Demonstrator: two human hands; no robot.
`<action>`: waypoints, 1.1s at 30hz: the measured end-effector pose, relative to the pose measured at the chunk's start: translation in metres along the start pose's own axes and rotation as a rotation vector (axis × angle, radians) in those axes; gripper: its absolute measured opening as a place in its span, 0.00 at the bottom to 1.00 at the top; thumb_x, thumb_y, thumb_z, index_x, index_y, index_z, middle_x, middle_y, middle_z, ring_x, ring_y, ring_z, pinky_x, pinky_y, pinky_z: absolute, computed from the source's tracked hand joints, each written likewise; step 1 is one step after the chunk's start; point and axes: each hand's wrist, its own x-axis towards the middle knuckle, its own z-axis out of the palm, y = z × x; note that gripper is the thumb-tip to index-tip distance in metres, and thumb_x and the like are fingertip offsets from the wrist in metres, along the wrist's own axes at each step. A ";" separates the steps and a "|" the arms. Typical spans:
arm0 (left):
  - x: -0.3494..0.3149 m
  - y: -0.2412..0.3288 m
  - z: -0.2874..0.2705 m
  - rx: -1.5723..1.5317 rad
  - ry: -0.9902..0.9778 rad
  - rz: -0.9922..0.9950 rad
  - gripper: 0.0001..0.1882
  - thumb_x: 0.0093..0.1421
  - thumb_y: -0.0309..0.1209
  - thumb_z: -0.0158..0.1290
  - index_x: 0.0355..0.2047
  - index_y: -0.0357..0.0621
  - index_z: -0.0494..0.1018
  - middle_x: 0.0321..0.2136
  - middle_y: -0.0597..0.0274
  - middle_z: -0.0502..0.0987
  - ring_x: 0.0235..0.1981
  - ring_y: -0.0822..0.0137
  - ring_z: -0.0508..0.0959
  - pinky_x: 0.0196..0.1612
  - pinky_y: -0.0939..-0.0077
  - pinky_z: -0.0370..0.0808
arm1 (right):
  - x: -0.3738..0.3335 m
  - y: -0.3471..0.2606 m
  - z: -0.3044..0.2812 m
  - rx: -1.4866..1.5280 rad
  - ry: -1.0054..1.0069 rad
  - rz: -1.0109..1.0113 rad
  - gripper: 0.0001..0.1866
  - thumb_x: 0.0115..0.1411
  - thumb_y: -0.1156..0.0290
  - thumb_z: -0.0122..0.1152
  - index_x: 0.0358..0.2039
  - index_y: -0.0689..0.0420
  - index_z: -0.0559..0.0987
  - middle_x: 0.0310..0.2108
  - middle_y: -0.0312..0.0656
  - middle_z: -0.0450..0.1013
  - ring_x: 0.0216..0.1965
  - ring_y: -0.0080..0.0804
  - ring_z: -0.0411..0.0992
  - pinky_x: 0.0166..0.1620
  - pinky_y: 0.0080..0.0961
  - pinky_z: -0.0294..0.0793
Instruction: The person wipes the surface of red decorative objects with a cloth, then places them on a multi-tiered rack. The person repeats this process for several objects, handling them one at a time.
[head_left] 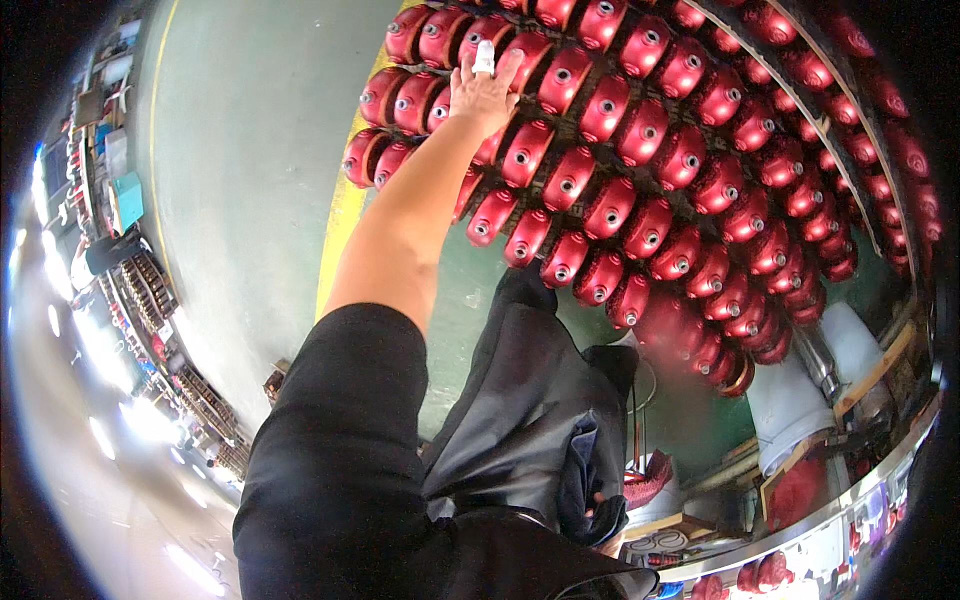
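Note:
My left hand [483,103] reaches forward over rows of glossy red rounded metal parts [565,82], each with a small pale stud or hole at its centre. Its fingers are spread and rest on or just above the parts at the far left of the rows. A white wrap [484,57] covers one fingertip. My right hand [597,503] is low beside my body, next to dark blue cloth [580,470]. Only a bit of it shows, and its fingers are mostly hidden.
Dark curved rails [790,95] cross the rows at the right. A yellow floor line [342,225] runs by their left end. Pale grey containers [790,410] and wooden pieces [880,370] stand at lower right. Racks of parts [150,290] line the far left.

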 end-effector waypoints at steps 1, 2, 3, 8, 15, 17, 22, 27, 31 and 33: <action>0.009 0.007 0.001 0.011 -0.088 -0.027 0.38 0.64 0.47 0.48 0.70 0.74 0.41 0.69 0.46 0.46 0.69 0.38 0.47 0.68 0.46 0.48 | -0.001 0.004 0.001 -0.012 0.021 -0.013 0.20 0.58 0.67 0.61 0.50 0.58 0.70 0.43 0.40 0.71 0.44 0.33 0.70 0.48 0.28 0.70; 0.011 0.016 0.003 0.008 -0.060 -0.040 0.38 0.64 0.47 0.47 0.70 0.74 0.41 0.69 0.46 0.45 0.69 0.38 0.46 0.68 0.45 0.47 | -0.002 0.009 0.002 -0.024 0.040 -0.026 0.20 0.58 0.68 0.61 0.50 0.59 0.70 0.43 0.40 0.71 0.43 0.33 0.70 0.48 0.28 0.70; 0.012 0.025 0.005 0.007 -0.053 -0.057 0.38 0.65 0.48 0.46 0.70 0.75 0.41 0.70 0.47 0.44 0.69 0.38 0.45 0.68 0.44 0.46 | -0.002 0.012 0.003 -0.033 0.056 -0.041 0.20 0.58 0.68 0.61 0.50 0.59 0.70 0.42 0.40 0.71 0.43 0.32 0.70 0.47 0.27 0.70; 0.000 0.099 0.018 0.030 -0.056 0.244 0.38 0.65 0.49 0.46 0.70 0.77 0.38 0.71 0.49 0.40 0.70 0.40 0.38 0.69 0.42 0.39 | -0.001 0.019 0.007 0.685 0.022 0.361 0.18 0.60 0.67 0.60 0.48 0.59 0.72 0.39 0.38 0.71 0.38 0.29 0.69 0.43 0.25 0.72; -0.013 0.146 0.022 0.079 -0.019 0.167 0.39 0.63 0.46 0.49 0.69 0.76 0.41 0.70 0.47 0.41 0.69 0.36 0.40 0.67 0.37 0.43 | -0.005 0.028 0.001 1.133 0.074 0.454 0.20 0.61 0.72 0.59 0.53 0.61 0.70 0.43 0.38 0.71 0.42 0.28 0.70 0.47 0.25 0.74; -0.024 0.178 0.022 0.025 0.011 0.293 0.39 0.63 0.46 0.50 0.69 0.76 0.42 0.70 0.47 0.41 0.69 0.36 0.42 0.68 0.37 0.42 | -0.002 0.037 0.002 1.177 0.060 0.384 0.19 0.64 0.59 0.57 0.50 0.55 0.74 0.46 0.46 0.74 0.34 0.40 0.75 0.38 0.34 0.83; -0.040 0.260 0.033 0.031 -0.150 0.380 0.39 0.63 0.47 0.50 0.70 0.74 0.43 0.70 0.50 0.40 0.69 0.36 0.42 0.66 0.35 0.45 | -0.009 0.052 -0.011 1.488 0.050 0.515 0.19 0.63 0.60 0.58 0.51 0.55 0.74 0.48 0.48 0.73 0.35 0.42 0.76 0.36 0.34 0.84; -0.053 0.303 0.037 0.036 -0.076 0.348 0.39 0.61 0.45 0.52 0.69 0.70 0.46 0.70 0.48 0.40 0.69 0.35 0.41 0.66 0.33 0.43 | -0.006 0.052 -0.021 1.554 0.050 0.580 0.19 0.63 0.58 0.57 0.46 0.60 0.77 0.43 0.49 0.76 0.33 0.42 0.78 0.35 0.34 0.84; -0.069 0.376 0.044 -0.030 -0.073 0.576 0.38 0.62 0.44 0.51 0.69 0.72 0.46 0.71 0.52 0.38 0.69 0.35 0.42 0.66 0.33 0.43 | -0.006 0.059 -0.031 1.616 -0.062 0.499 0.21 0.63 0.58 0.57 0.44 0.66 0.77 0.33 0.49 0.78 0.31 0.40 0.79 0.36 0.34 0.84; -0.073 0.410 0.049 -0.010 -0.169 0.557 0.38 0.63 0.44 0.49 0.69 0.73 0.45 0.71 0.53 0.37 0.70 0.36 0.41 0.66 0.34 0.44 | -0.009 0.068 -0.037 1.617 -0.042 0.537 0.25 0.64 0.55 0.55 0.49 0.66 0.74 0.32 0.52 0.78 0.31 0.41 0.78 0.38 0.34 0.82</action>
